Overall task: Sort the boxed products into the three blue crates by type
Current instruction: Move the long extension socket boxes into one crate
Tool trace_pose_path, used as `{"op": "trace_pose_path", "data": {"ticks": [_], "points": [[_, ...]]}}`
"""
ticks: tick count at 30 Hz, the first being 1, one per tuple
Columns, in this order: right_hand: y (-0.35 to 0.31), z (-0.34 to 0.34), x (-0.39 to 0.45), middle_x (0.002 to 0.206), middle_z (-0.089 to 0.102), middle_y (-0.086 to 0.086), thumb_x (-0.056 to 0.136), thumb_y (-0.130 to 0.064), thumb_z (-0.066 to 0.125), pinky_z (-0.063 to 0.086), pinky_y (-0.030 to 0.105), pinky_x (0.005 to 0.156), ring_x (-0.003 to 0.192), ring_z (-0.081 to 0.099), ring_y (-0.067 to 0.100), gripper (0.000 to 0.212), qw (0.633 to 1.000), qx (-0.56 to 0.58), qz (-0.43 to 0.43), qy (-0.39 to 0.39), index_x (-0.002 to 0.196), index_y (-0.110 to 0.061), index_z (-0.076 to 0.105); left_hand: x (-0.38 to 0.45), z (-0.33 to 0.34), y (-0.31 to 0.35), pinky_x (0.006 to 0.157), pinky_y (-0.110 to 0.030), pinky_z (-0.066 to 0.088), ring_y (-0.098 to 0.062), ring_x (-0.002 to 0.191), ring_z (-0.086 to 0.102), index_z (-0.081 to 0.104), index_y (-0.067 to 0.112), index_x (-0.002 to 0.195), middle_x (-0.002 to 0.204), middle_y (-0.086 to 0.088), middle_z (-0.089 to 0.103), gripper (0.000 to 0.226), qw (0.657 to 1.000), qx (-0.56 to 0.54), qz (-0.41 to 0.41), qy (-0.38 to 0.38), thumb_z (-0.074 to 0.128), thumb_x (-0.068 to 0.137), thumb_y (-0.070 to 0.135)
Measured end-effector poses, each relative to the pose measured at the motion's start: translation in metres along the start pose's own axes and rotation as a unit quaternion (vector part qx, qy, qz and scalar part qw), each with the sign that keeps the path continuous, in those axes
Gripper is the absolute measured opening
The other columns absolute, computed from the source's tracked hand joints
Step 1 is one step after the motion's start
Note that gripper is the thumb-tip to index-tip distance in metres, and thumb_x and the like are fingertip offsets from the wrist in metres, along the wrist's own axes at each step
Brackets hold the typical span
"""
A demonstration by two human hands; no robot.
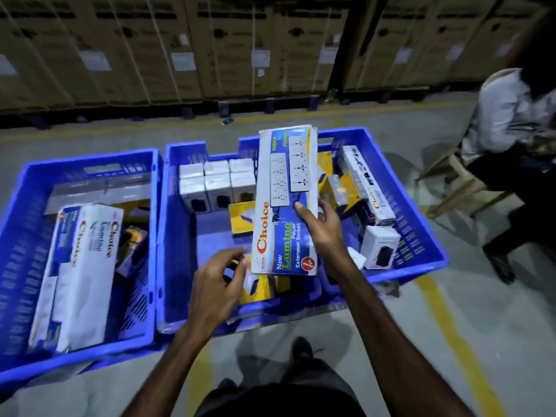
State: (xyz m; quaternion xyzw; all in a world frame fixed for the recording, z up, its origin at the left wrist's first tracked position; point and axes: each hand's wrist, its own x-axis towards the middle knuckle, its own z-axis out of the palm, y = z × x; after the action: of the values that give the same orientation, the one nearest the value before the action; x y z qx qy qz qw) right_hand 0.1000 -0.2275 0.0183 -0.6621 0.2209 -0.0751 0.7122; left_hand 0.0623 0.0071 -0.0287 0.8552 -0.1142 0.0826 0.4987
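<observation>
My right hand (pixel 323 228) grips a long white and blue extension socket box (pixel 284 203), held over the middle crate (pixel 177 236). My left hand (pixel 221 284) hovers at the box's lower left corner, fingers loosely curled; whether it touches the box is unclear. The middle crate holds several small white boxes (pixel 216 185) at its far end and yellow boxes (pixel 240 219) under the held box. The left crate (pixel 24 236) contains two long extension socket boxes (pixel 78 272). The right crate (pixel 421 224) holds another long box (pixel 368 185), a small white box (pixel 380 246) and yellow boxes.
A person in a light shirt (pixel 508 115) sits on a chair (pixel 457 182) at the right, close to the right crate. Stacked cardboard cartons (pixel 210 49) line the far wall. Yellow floor lines (pixel 460 341) cross the grey concrete near my feet.
</observation>
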Motion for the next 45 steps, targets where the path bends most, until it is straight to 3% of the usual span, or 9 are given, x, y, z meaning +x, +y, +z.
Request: {"op": "trace_pose_path", "data": {"ticks": [4,7,10,14,18,23,31,37,45], "points": [[-0.020,-0.052,0.008,0.114,0.078,0.002,0.082,-0.045,0.083,0.061,0.047,0.094,0.103,0.077,0.021,0.056,0.995,-0.071,-0.028,0.059,0.128,-0.022,0.061,0.001,0.031,0.014,0.062,-0.037,0.058,-0.002,0.084,0.069,0.075,0.026,0.112,0.105,0.018,0.074,0.020,0.999,0.004,0.013,-0.048,0.064,0.098,0.034],[-0.038,-0.085,0.022,0.106,0.078,-0.006,0.068,-0.072,0.077,0.060,0.048,0.092,0.097,0.076,0.015,0.070,0.974,-0.192,-0.035,0.117,0.124,-0.034,0.061,0.004,0.051,0.025,0.061,-0.035,0.058,-0.001,0.084,0.069,0.076,0.025,0.113,0.105,0.016,0.075,0.022,0.998,0.001,0.018,-0.066,0.064,0.097,0.034],[-0.051,-0.100,0.031,0.119,0.074,-0.006,0.066,-0.080,0.067,0.056,0.048,0.097,0.109,0.072,0.021,0.081,0.945,-0.295,-0.029,0.141,0.132,-0.035,0.055,0.006,0.066,0.038,0.065,-0.034,0.059,-0.002,0.083,0.069,0.076,0.025,0.112,0.102,0.018,0.075,0.021,0.998,-0.003,0.008,-0.063,0.065,0.096,0.033],[-0.054,-0.099,0.041,0.129,0.071,-0.001,0.070,-0.077,0.066,0.052,0.045,0.101,0.119,0.066,0.027,0.083,0.928,-0.357,-0.023,0.106,0.139,-0.033,0.051,0.008,0.079,0.049,0.069,-0.030,0.057,-0.001,0.084,0.069,0.076,0.026,0.112,0.099,0.029,0.070,0.021,0.998,0.004,-0.003,-0.060,0.066,0.095,0.034],[-0.051,-0.099,0.060,0.124,0.072,0.000,0.077,-0.069,0.071,0.045,0.036,0.086,0.114,0.066,0.028,0.069,0.923,-0.381,0.016,0.041,0.133,-0.031,0.057,0.009,0.086,0.052,0.070,-0.026,0.056,0.001,0.087,0.068,0.076,0.026,0.113,0.102,0.031,0.070,0.019,0.998,0.022,-0.015,-0.053,0.068,0.097,0.032],[-0.043,-0.100,0.086,0.121,0.073,0.000,0.062,-0.085,0.062,0.055,0.048,0.095,0.110,0.070,0.029,0.087,0.927,-0.374,0.038,0.006,0.131,-0.032,0.057,0.014,0.096,0.057,0.068,-0.029,0.056,0.001,0.084,0.068,0.076,0.025,0.111,0.098,0.035,0.068,0.016,0.998,0.039,-0.029,-0.037,0.070,0.096,0.027],[-0.059,-0.100,0.119,0.134,0.067,0.011,0.084,-0.062,0.065,0.046,0.045,0.097,0.123,0.062,0.036,0.066,0.895,-0.444,0.007,0.040,0.138,-0.024,0.054,0.021,0.113,0.065,0.076,-0.021,0.052,0.006,0.087,0.066,0.075,0.025,0.113,0.107,0.020,0.075,0.016,0.996,0.068,-0.041,-0.037,0.071,0.097,0.023],[-0.064,-0.100,0.127,0.132,0.062,0.019,0.090,-0.043,0.071,0.049,0.048,0.092,0.118,0.062,0.042,0.058,0.827,-0.555,-0.056,0.074,0.136,-0.013,0.051,0.027,0.116,0.068,0.077,-0.028,0.056,0.001,0.090,0.067,0.073,0.028,0.120,0.109,0.021,0.073,0.021,0.994,0.084,-0.053,-0.049,0.068,0.100,0.031],[-0.058,-0.079,0.116,0.125,0.060,0.015,0.090,-0.048,0.067,0.050,0.047,0.089,0.106,0.064,0.035,0.056,0.844,-0.525,-0.096,0.050,0.133,-0.014,0.052,0.033,0.117,0.071,0.073,-0.010,0.044,0.005,0.088,0.063,0.073,0.030,0.119,0.098,0.025,0.069,0.020,0.991,0.102,-0.048,-0.070,0.070,0.099,0.030]]}}
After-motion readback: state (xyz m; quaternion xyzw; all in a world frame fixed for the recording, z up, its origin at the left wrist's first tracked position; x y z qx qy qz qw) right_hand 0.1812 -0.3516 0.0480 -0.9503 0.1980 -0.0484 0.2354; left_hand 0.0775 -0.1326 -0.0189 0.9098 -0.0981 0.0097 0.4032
